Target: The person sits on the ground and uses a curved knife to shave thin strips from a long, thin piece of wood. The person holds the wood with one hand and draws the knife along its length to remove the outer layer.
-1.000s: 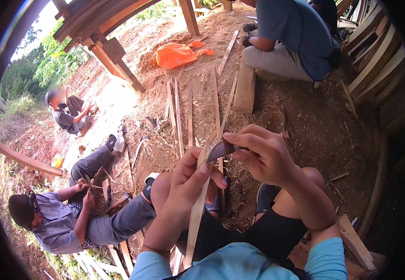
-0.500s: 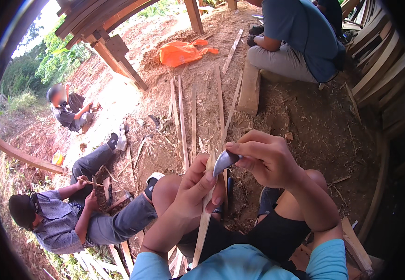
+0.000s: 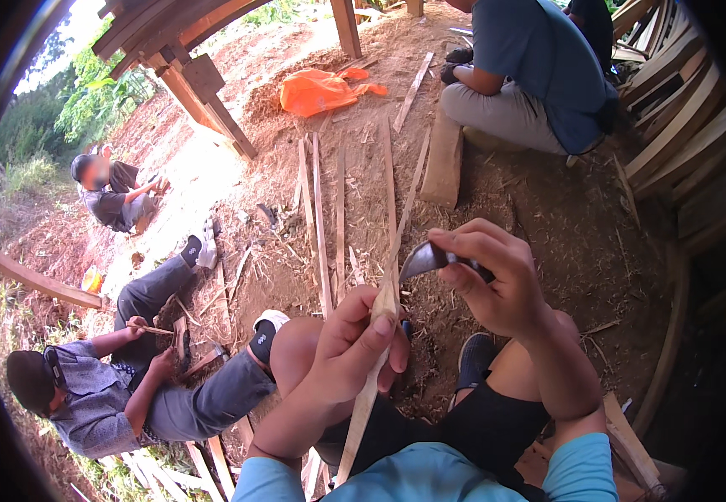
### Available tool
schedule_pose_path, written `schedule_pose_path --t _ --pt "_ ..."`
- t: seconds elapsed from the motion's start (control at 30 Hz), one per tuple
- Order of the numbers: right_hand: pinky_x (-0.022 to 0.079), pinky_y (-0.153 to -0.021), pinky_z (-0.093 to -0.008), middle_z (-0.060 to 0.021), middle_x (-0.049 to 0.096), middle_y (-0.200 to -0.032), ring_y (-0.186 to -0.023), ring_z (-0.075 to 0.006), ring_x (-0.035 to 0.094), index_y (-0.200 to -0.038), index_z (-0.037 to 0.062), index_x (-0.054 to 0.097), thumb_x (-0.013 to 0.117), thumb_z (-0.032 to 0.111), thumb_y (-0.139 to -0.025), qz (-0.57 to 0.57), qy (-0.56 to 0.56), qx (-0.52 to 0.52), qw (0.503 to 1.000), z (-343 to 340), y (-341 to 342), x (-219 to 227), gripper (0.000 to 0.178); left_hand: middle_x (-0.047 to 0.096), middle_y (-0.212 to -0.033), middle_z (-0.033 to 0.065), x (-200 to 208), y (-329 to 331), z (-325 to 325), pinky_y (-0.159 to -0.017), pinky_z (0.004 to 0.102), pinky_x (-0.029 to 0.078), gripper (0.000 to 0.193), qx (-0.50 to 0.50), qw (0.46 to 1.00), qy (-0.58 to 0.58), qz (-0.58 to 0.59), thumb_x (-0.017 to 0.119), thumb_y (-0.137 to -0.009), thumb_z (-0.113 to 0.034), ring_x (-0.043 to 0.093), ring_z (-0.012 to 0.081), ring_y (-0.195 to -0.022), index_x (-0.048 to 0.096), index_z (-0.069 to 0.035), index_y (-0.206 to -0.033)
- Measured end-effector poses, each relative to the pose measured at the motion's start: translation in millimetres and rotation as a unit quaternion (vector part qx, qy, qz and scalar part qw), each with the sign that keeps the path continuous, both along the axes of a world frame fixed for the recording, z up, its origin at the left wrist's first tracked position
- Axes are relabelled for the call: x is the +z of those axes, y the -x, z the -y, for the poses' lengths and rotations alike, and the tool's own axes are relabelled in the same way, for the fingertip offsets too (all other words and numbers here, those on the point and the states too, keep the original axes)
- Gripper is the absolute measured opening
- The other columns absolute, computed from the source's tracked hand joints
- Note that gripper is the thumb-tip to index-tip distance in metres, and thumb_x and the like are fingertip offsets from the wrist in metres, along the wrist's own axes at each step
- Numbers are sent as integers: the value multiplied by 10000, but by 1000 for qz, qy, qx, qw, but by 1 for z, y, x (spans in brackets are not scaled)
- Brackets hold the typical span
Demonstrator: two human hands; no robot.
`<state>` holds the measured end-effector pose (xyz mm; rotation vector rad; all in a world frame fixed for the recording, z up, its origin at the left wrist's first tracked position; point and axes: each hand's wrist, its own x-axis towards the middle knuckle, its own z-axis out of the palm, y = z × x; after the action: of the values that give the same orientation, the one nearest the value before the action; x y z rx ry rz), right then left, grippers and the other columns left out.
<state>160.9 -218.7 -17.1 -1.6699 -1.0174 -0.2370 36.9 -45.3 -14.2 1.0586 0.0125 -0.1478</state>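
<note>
My left hand (image 3: pixel 361 345) is closed round a pale strip of wood (image 3: pixel 359 422), its thumb lying along the top face. The strip's upper end tapers beyond the fingers, and its lower end comes down close to my turquoise shirt. In my right hand (image 3: pixel 497 280) is a knife (image 3: pixel 420 260) with a short, broad, curved blade. Its dark handle is pinched between thumb and fingers, partly hidden by them. The blade points left, just right of the strip's tapered end and slightly apart from it.
Long wooden strips (image 3: pixel 319 226) lie on the shaving-strewn earth ahead. A thick wood block (image 3: pixel 444 163) and an orange bag (image 3: pixel 321 90) are farther off. One person (image 3: pixel 103 402) works seated at left; others sit farther away. Curved boards (image 3: pixel 681 125) are stacked at right.
The knife has moved off the strip to the right, and my right hand has turned with it. My left hand still grips the strip, slightly lower.
</note>
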Motion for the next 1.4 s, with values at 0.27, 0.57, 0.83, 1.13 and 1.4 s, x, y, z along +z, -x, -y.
schedule_pose_path --t 0.27,0.57,0.83,1.13,1.4 --pt "480 -579 -306 -95 621 -814 -665 -229 629 -1083 41 662 692 90 -806 -60 47 99 992 -4 8 -6 282 507 -674 55 2 3 -8 -431 197 371 220 -24 1000 0 -13 399 -1003 -275 444 89 -462 392 -87 -1118" --pt "484 -589 -309 -96 619 -820 -686 -225 639 -1051 37 666 690 70 -796 -29 53 63 996 -9 4 -1 258 443 -602 40 -8 4 1 -394 216 373 311 36 987 -149 44 382 -993 -368 405 92 -428 372 -74 -1095" --pt "400 -500 -212 -90 604 -923 -602 -67 499 -1144 -15 588 610 182 -909 -79 -198 -62 975 -6 -8 0 308 518 -591 31 -21 7 39 -433 294 412 99 -138 910 -320 224 528 -941 -111 563 113 -503 482 -27 -965" --pt "450 -561 -249 -92 619 -882 -633 -119 564 -1115 5 620 662 128 -859 -10 57 17 998 10 -7 -6 287 477 -647 30 -11 -9 -26 -443 195 347 501 57 994 -88 23 313 -981 -495 419 82 -495 491 -35 -1072" --pt "494 -621 -292 -109 624 -851 -713 -202 631 -1107 16 635 689 64 -811 -49 59 52 996 -1 16 0 304 510 -712 16 -11 -9 -18 -500 175 376 294 49 999 -18 8 468 -966 -305 476 64 -601 489 -38 -1087"
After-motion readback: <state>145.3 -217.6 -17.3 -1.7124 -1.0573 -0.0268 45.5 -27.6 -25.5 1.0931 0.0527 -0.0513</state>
